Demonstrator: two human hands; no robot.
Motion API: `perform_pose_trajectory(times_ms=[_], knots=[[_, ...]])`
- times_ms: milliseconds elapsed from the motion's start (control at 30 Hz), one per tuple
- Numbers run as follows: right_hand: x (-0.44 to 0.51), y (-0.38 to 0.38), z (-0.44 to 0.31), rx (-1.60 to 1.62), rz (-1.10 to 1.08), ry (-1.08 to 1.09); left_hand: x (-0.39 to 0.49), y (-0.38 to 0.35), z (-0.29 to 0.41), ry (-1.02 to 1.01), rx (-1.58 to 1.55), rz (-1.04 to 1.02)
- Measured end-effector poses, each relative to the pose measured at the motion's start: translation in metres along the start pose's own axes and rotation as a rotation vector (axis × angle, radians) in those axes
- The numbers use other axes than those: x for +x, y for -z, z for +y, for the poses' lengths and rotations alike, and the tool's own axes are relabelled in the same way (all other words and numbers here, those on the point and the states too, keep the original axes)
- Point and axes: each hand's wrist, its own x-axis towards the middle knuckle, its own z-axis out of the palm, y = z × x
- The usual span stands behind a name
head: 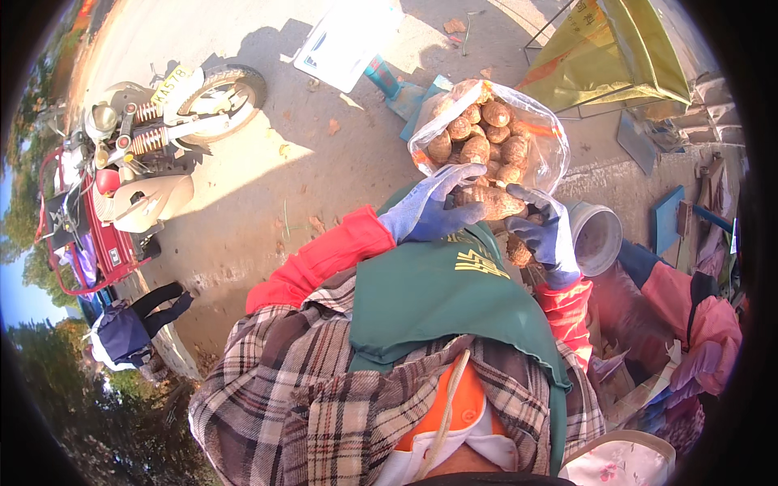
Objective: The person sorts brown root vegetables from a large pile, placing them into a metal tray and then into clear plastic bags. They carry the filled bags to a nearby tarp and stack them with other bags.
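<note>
A large brown taro corm [493,201] lies between my two gloved hands, just in front of the open mouth of a clear plastic bag [550,161]. My left hand [428,203], in a blue-and-white work glove, has its thumb and fingers around the corm's left end. The fingers of my right hand [545,229], gloved the same way, close on its right end. Inside the bag are several smaller taro corms [476,149]. Another corm [518,250] shows below my right hand, partly hidden by the apron and glove.
A pale plastic bucket [598,238] stands right of my right hand. Beyond the bag are a teal metal stand [395,91] and a yellow sack [598,58] on a wire frame. A red motor tricycle [109,225] is parked at left; a person [130,331] is behind it.
</note>
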Motion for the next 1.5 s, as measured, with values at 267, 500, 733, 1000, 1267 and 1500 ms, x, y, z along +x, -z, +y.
perform_pose_trajectory(times_ms=[267,500,733,1000,1267,1500], knots=[[-0.007,-0.036,0.021,0.666,-0.074,-0.106,0.004,-0.015,-0.005,0.236,-0.386,-0.055],[-0.008,-0.045,0.037,1.123,-0.078,-0.116,0.005,-0.024,-0.007,-0.099,0.041,-0.040],[-0.017,-0.018,0.074,1.136,0.138,-0.130,0.011,-0.003,-0.034,-0.286,0.554,0.271],[-0.028,-0.010,0.112,1.186,0.087,-0.047,0.017,0.021,-0.080,-0.043,0.815,0.407],[-0.035,-0.015,0.133,1.212,0.118,-0.047,0.019,0.023,-0.085,-0.017,0.960,0.332],[-0.046,-0.019,0.127,1.340,0.195,-0.030,0.023,0.022,-0.097,-0.095,0.990,0.264]])
